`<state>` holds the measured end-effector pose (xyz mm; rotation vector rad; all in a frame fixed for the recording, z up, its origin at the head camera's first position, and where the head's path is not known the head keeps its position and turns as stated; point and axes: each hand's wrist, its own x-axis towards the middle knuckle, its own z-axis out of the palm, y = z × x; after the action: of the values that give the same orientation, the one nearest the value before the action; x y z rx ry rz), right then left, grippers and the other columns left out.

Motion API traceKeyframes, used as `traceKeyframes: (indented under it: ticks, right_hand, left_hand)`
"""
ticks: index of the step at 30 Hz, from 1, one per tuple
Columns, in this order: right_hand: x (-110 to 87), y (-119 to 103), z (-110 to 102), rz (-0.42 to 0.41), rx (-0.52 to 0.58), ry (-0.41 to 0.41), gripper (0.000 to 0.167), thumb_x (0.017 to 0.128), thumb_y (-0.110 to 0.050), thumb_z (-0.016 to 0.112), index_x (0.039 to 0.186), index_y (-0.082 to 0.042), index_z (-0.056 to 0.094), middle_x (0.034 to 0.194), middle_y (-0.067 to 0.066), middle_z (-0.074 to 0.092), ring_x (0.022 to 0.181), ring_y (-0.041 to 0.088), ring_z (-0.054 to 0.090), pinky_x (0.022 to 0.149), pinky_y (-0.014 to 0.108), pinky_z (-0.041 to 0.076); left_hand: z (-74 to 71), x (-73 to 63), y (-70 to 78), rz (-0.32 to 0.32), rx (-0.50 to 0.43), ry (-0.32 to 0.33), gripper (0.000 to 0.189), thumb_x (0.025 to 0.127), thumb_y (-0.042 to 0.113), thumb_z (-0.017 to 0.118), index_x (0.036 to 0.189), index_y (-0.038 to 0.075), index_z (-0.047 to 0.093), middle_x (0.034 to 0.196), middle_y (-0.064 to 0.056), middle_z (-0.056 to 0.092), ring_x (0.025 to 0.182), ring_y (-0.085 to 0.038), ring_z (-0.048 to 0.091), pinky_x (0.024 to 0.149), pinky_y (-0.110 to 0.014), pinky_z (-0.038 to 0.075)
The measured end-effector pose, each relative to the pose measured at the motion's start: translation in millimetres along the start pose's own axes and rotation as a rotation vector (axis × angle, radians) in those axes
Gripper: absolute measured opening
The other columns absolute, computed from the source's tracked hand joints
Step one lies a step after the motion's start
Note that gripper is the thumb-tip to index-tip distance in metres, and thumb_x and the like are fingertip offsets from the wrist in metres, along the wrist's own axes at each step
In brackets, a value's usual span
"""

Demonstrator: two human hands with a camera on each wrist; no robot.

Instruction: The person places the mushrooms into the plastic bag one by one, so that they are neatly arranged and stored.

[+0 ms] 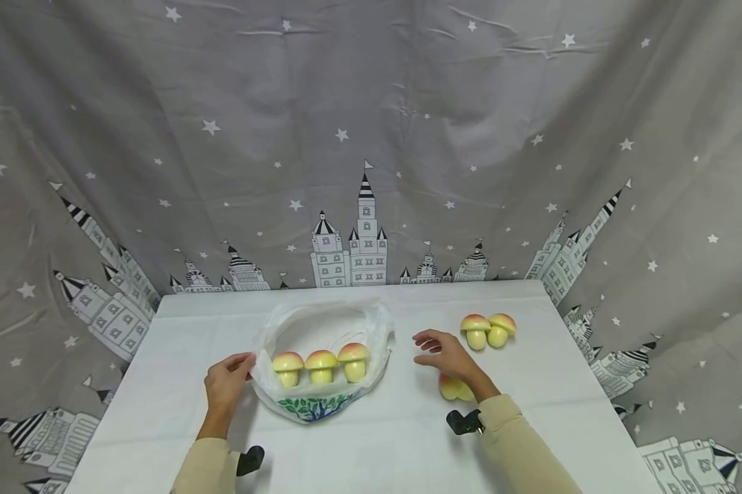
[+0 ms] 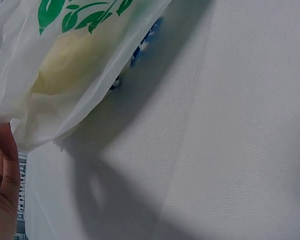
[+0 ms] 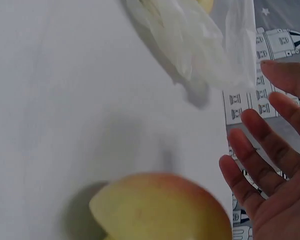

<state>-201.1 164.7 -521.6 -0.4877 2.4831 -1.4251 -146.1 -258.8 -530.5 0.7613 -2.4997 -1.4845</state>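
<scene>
A white plastic bag (image 1: pixel 321 405) with a green and blue tree print lies with its mouth spread wide. Three toy mushrooms (image 1: pixel 321 367) with yellow-red caps sit in a row inside it. At the bag's left rim, my left hand (image 1: pixel 225 384) pinches the plastic between thumb and fingers; the left wrist view shows those fingers (image 2: pixel 9 165) at the bag's edge. My right hand (image 1: pixel 445 353) hovers right of the bag, fingers apart, holding nothing. Below its wrist lies another mushroom (image 1: pixel 451 389), partly hidden by the arm; its cap (image 3: pixel 162 210) looms large in the right wrist view.
Two more mushrooms (image 1: pixel 487 332) lie side by side at the back right of the white table (image 1: pixel 371 460). Behind the table hangs a grey curtain (image 1: pixel 408 137) printed with stars and castles.
</scene>
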Motion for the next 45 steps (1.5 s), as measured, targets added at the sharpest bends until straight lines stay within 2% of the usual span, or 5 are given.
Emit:
traceKeyframes:
  ticks: [11,26,38,41,45]
  right_hand:
    - [-20.8,26,-30,-0.032,0.023,-0.132,0.04,0.085,-0.008,0.069,0.119,0.009,0.058,0.118,0.028,0.059,0.11,0.045,0.055,0.094,0.054,0.044]
    - [-36.9,39,-47,0.024,0.025,-0.289,0.05,0.08,-0.013,0.077,0.124,0.002,0.059,0.131,0.018,0.056,0.125,0.045,0.044,0.102,0.058,0.036]
    - [-38.7,41,-48,0.082,0.011,-0.37,0.053,0.073,-0.004,0.078,0.124,-0.004,0.061,0.128,0.015,0.057,0.111,0.026,0.051,0.09,0.038,0.043]
    - [-39.1,42,-48,0.091,0.015,-0.384,0.055,0.072,-0.001,0.075,0.124,-0.005,0.061,0.129,0.014,0.056,0.111,0.025,0.05,0.089,0.038,0.042]
    - [-39.6,43,-47,0.078,0.013,-0.389,0.054,0.071,0.001,0.073,0.124,-0.004,0.062,0.132,0.016,0.055,0.114,0.026,0.05,0.091,0.038,0.042]
  left_hand:
    - [-1.4,-0.3,-1.8,-0.004,-0.019,0.012,0.031,0.095,0.019,0.06,0.111,-0.006,0.067,0.097,-0.02,0.07,0.062,-0.003,0.058,0.058,-0.013,0.044]
    - [-0.7,0.2,-2.4,-0.01,-0.015,0.015,0.031,0.095,0.02,0.061,0.111,-0.006,0.066,0.098,-0.02,0.07,0.062,-0.004,0.059,0.058,-0.013,0.044]
    - [-0.7,0.2,-0.6,-0.022,-0.005,0.017,0.031,0.095,0.02,0.061,0.112,-0.005,0.066,0.101,-0.021,0.069,0.065,-0.008,0.062,0.058,-0.014,0.045]
    - [0.2,1.8,-2.5,-0.009,-0.023,0.023,0.033,0.095,0.021,0.061,0.111,-0.007,0.066,0.099,-0.021,0.07,0.066,-0.011,0.063,0.06,-0.018,0.047]
    - [2.2,6.7,-8.7,-0.001,-0.063,0.032,0.034,0.092,0.024,0.065,0.107,-0.007,0.067,0.087,-0.012,0.071,0.062,-0.011,0.063,0.055,-0.03,0.05]
